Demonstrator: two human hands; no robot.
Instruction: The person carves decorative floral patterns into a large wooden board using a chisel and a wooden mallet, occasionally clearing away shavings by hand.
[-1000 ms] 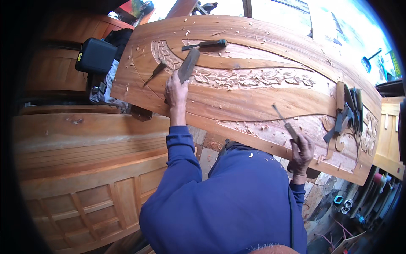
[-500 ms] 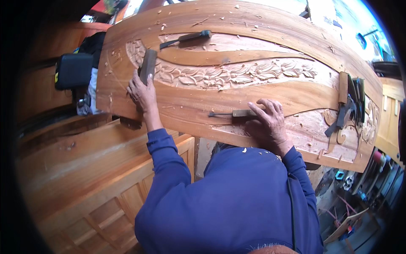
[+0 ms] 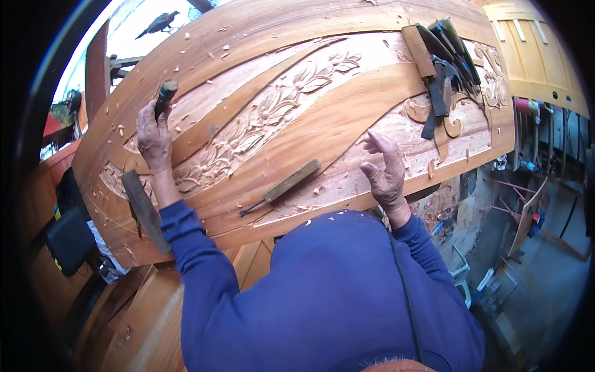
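A large wooden panel point(image 3: 347, 133) carved with leaves and flowers lies under both hands, with wood shavings scattered over it. My left hand point(image 3: 154, 139) is closed round a dark-handled chisel point(image 3: 166, 93); the hand hides most of its blade. Beside my left wrist lies a dark wooden block-like piece point(image 3: 147, 214) near the panel's left end. My right hand point(image 3: 387, 170) holds nothing, fingers apart, over the panel's near edge. Left of it, a thin chisel with a wooden handle point(image 3: 291, 181) rests on the panel.
A bundle of dark chisels point(image 3: 449, 59) lies on the panel's right part, next to a wooden-handled tool point(image 3: 419, 51). A black case point(image 3: 69, 242) stands off the left end. Another wooden panel point(image 3: 539, 56) is at the far right, with stored items below it.
My left hand has left the wooden block and taken hold of the dark-handled chisel. My right hand has moved off the thin chisel to the right. The view has turned.
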